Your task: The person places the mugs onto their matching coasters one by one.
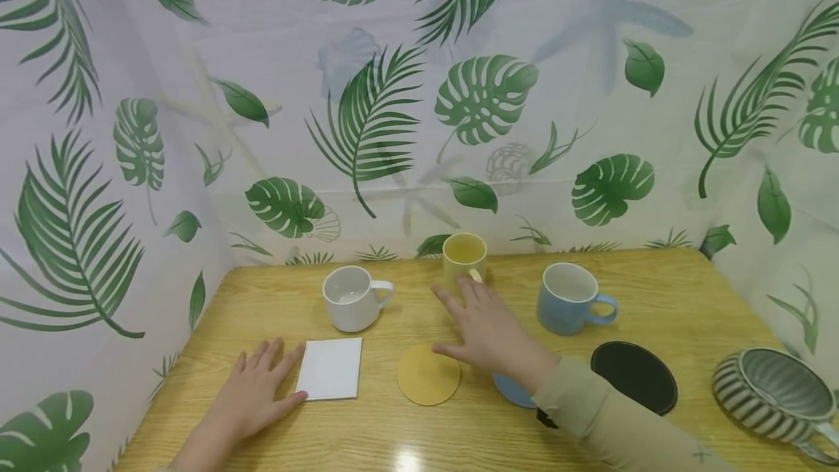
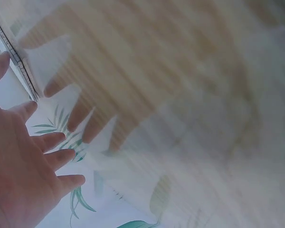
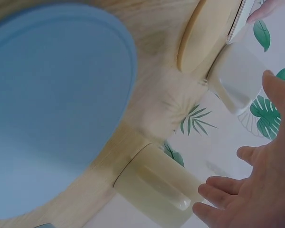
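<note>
My right hand [image 1: 488,326] reaches over the table with its fingers spread, near the handle side of a pale yellow mug [image 1: 465,257]. In the right wrist view its fingertips appear close to that mug [image 3: 149,187]; whether they touch cannot be told. Under the right forearm, a round blue coaster [image 1: 514,390] is partly hidden. My left hand [image 1: 252,395] lies with straight, spread fingers by the left edge of a white square coaster [image 1: 330,370], thumb at its lower corner. Neither hand holds anything. A round yellow coaster [image 1: 428,376] lies between the hands.
Behind the square coaster stands a white mug [image 1: 350,304]. To the right are a blue mug [image 1: 565,303], a round black coaster [image 1: 634,377] and a grey striped mug [image 1: 754,395] at the table's right side. A leaf-printed cloth [image 1: 393,166] borders the wooden table [image 1: 367,435].
</note>
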A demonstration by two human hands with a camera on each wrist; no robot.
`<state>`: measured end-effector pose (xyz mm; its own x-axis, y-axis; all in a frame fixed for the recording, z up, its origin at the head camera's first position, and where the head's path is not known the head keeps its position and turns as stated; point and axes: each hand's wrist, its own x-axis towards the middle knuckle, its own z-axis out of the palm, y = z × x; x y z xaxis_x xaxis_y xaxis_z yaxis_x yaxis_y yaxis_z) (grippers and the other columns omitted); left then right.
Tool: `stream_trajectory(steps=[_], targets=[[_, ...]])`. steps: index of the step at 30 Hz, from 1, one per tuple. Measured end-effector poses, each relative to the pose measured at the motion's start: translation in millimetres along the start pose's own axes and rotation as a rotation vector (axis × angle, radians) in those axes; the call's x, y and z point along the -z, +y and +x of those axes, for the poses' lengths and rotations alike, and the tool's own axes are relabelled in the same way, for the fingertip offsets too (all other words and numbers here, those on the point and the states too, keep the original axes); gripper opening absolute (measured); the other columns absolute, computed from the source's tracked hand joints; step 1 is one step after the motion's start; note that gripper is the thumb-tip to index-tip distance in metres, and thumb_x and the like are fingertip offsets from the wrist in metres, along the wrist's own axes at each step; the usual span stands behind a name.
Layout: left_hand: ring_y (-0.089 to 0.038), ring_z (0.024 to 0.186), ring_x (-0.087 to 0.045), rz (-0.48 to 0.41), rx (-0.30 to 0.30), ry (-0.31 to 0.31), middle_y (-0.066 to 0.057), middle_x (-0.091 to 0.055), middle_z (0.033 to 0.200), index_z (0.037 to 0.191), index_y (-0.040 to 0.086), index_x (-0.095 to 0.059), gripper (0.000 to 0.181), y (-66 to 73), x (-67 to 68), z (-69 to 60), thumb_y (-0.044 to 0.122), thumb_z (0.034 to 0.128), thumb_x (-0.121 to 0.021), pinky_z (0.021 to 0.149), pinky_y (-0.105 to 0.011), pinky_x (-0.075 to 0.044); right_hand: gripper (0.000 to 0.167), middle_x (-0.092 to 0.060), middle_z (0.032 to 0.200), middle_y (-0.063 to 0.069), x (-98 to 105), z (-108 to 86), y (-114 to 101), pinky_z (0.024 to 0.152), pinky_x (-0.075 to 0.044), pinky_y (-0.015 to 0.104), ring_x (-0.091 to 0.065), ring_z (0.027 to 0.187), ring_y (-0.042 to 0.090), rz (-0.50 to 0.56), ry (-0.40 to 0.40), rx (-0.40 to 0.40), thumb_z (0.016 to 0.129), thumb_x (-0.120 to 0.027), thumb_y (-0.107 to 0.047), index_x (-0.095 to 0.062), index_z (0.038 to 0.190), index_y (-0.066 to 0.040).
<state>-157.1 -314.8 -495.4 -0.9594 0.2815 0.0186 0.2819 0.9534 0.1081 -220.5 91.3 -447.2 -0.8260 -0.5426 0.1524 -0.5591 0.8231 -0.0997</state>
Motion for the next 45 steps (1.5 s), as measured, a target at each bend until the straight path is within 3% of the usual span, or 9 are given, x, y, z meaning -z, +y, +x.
stream_trajectory(steps=[12, 27, 45], targets=[[-0.057, 0.150, -0.040, -0.042, 0.010, -0.072, -0.031, -0.043, 0.163, 0.162, 0.015, -0.044, 0.080, 0.9, 1.2, 2.5, 0.063, 0.0997, -0.060, 0.119, -0.080, -0.029, 0.090, -0.042, 0.158, 0.034, -6, 14.6, -9, 0.122, -0.041, 0.062, -0.044, 0.148, 0.049, 0.037, -0.017, -0.018, 0.096, -0.071, -0.061, -0.040, 0.164, -0.011], [-0.057, 0.152, -0.037, -0.058, -0.003, -0.100, -0.031, -0.039, 0.165, 0.163, 0.011, -0.042, 0.080, 3.7, 3.7, 3.5, 0.057, 0.1013, -0.060, 0.119, -0.078, -0.030, 0.083, -0.044, 0.160, 0.031, -13, 33.9, -15, 0.122, -0.041, 0.063, -0.045, 0.148, 0.048, 0.162, -0.069, -0.089, 0.099, -0.069, -0.057, -0.041, 0.163, -0.013], [-0.055, 0.154, -0.034, -0.064, -0.005, -0.141, -0.033, -0.036, 0.166, 0.163, 0.006, -0.040, 0.080, 7.7, 6.3, 4.0, 0.053, 0.1019, -0.061, 0.122, -0.077, -0.026, 0.075, -0.055, 0.150, 0.028, -25, 55.2, -21, 0.119, -0.046, 0.058, -0.054, 0.140, 0.044, 0.206, -0.016, -0.084, 0.101, -0.070, -0.050, -0.047, 0.158, -0.007]])
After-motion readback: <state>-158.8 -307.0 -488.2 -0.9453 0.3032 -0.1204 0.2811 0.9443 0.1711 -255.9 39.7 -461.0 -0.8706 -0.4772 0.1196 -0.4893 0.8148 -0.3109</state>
